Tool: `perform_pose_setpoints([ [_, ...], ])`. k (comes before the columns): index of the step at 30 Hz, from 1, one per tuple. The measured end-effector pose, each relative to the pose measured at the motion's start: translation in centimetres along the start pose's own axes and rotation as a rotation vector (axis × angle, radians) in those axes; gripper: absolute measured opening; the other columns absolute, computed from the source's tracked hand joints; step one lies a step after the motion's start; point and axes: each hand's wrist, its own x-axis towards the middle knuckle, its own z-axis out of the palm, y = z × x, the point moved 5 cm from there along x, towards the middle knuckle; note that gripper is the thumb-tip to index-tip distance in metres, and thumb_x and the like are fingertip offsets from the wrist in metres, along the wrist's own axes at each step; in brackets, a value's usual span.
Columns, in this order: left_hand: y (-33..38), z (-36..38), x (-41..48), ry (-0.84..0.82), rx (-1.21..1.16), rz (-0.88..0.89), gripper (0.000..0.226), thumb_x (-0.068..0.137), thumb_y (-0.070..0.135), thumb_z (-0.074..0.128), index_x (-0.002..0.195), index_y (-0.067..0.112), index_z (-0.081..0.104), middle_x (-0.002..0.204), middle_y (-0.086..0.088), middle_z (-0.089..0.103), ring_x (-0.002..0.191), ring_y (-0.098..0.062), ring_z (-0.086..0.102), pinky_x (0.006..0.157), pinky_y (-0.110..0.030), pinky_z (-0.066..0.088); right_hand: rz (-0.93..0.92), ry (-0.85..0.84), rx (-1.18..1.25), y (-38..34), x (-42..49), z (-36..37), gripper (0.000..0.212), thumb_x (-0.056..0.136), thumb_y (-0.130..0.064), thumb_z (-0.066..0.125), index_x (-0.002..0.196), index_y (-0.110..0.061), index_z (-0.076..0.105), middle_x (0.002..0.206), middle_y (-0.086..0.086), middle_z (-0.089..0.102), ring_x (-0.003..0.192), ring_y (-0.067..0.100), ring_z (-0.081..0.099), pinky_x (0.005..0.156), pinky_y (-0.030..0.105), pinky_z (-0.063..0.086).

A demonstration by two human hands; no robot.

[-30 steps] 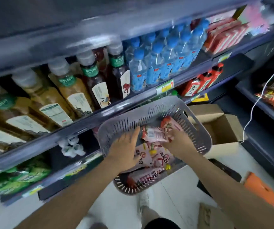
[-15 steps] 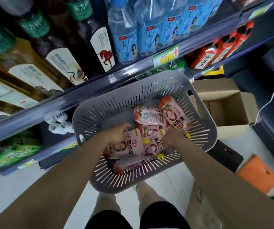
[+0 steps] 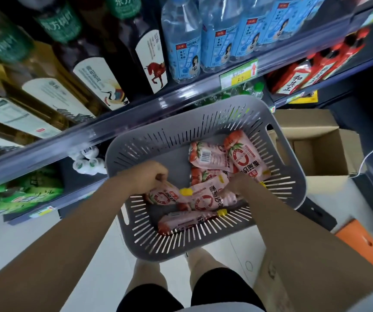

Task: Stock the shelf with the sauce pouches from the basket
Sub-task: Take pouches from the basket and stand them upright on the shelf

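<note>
A grey slotted plastic basket [image 3: 169, 136] sits in front of the shelf [image 3: 136, 111], holding several pink sauce pouches with red print and yellow caps. My left hand [image 3: 149, 174] is closed on the end of one pouch [image 3: 165, 197] at the basket's left. My right hand [image 3: 241, 183] pinches the neighbouring pouch [image 3: 205, 197] in the middle. Two more pouches [image 3: 244, 156] lie at the back right, and another pouch [image 3: 185, 221] lies against the near wall.
Tea bottles [image 3: 95, 70] and blue water bottles [image 3: 181, 46] fill the shelf above the basket. Red cartons [image 3: 298, 77] stand on the right. An open cardboard box [image 3: 318, 149] sits on the floor behind the basket, an orange item [image 3: 361, 242] at right. My legs show below.
The view has dropped and closed in on the basket. Both hands have sunk among the pouches and closed on one each.
</note>
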Motion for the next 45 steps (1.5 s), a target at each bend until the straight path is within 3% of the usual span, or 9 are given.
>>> perform_pose_setpoints([
  [5,-2.1,-0.9,-0.7,0.095,0.038,-0.111,0.029,0.084,0.003,0.059,0.066,0.023,0.048,0.072,0.005,0.049,0.078,-0.019,0.051,0.067,-0.026,0.036,-0.172,0.058,0.756,-1.9,-1.2,-0.6,0.066,0.06,-0.014,0.088,0.115,0.002,0.055,0.112,0.009,0.062,0.111,0.027,0.055,0.092,0.035,0.044],
  [12,-1.3,-0.6,-0.4,0.044,0.128,-0.142,0.02,0.083,0.0,0.059,0.096,0.013,0.066,0.102,-0.006,0.064,0.094,-0.025,0.06,0.081,-0.03,0.047,-0.171,-0.227,0.817,-3.0,-2.0,1.9,0.041,0.06,-0.001,0.082,0.094,0.0,0.059,0.11,0.016,0.067,0.108,0.031,0.061,0.1,0.042,0.047],
  [16,-1.0,-1.1,-0.7,0.068,0.137,-0.128,0.011,0.082,0.007,0.063,0.09,0.01,0.071,0.098,-0.01,0.067,0.09,-0.028,0.063,0.08,-0.034,0.052,-0.226,-0.2,1.013,-4.2,-2.9,1.5,0.015,0.078,-0.004,0.072,0.09,-0.001,0.063,0.103,0.017,0.07,0.09,0.024,0.066,0.075,0.032,0.055],
  [21,0.2,-3.2,-2.5,0.2,0.068,-0.096,0.035,0.086,0.011,0.062,0.053,0.016,0.051,0.058,0.0,0.046,0.063,-0.021,0.05,0.058,-0.029,0.034,-0.47,0.112,0.905,-6.2,-4.5,0.3,0.02,0.083,-0.012,0.071,0.076,0.006,0.065,0.081,0.034,0.063,0.064,0.019,0.049,0.05,0.022,0.039],
  [23,0.5,-4.7,-4.0,0.274,-0.007,-0.074,0.045,0.086,0.015,0.065,0.048,0.02,0.042,0.053,0.002,0.039,0.053,-0.015,0.042,0.053,-0.029,0.028,-0.548,0.133,0.952,-6.8,-5.3,0.1,0.026,0.083,-0.012,0.071,0.06,-0.011,0.058,0.061,0.013,0.057,0.059,0.016,0.049,0.049,0.02,0.038],
  [27,0.9,-7.6,-7.6,0.471,-0.215,-0.002,0.027,0.085,0.021,0.067,0.069,-0.001,0.065,0.062,-0.015,0.056,0.057,-0.016,0.048,0.056,-0.031,0.035,-0.68,0.265,0.889,-7.8,-7.7,-1.5,0.038,0.086,-0.018,0.068,0.053,-0.028,0.052,0.06,-0.001,0.055,0.058,0.013,0.043,0.056,0.03,0.037],
  [34,1.7,-11.5,-15.5,0.794,-0.519,0.183,0.026,0.079,0.026,0.073,0.074,0.001,0.07,0.066,-0.014,0.067,0.061,-0.02,0.057,0.058,-0.037,0.046,-0.774,0.825,0.735,-7.4,-17.8,-4.8,0.017,0.096,-0.021,0.049,0.081,-0.014,0.046,0.057,-0.004,0.043,0.049,0.009,0.038,0.045,0.023,0.032],
  [39,3.8,-14.4,-25.2,0.988,-0.568,0.406,0.023,0.085,0.002,0.064,0.088,0.023,0.073,0.068,0.032,0.066,0.066,0.017,0.058,0.062,-0.003,0.043,-0.915,1.099,0.851,-8.2,-28.6,-4.7,0.016,0.098,-0.02,0.047,0.088,-0.007,0.043,0.06,-0.008,0.043,0.049,-0.002,0.046,0.043,0.01,0.032],
  [45,3.5,-18.0,-36.6,1.166,-0.675,0.54,0.015,0.089,0.008,0.061,0.101,0.012,0.068,0.073,0.025,0.071,0.074,0.007,0.066,0.065,-0.013,0.052,-1.091,1.184,0.978,-11.6,-39.8,-4.8,0.025,0.095,-0.012,0.051,0.072,-0.014,0.043,0.06,-0.007,0.042,0.047,-0.006,0.044,0.042,0.008,0.033],
])
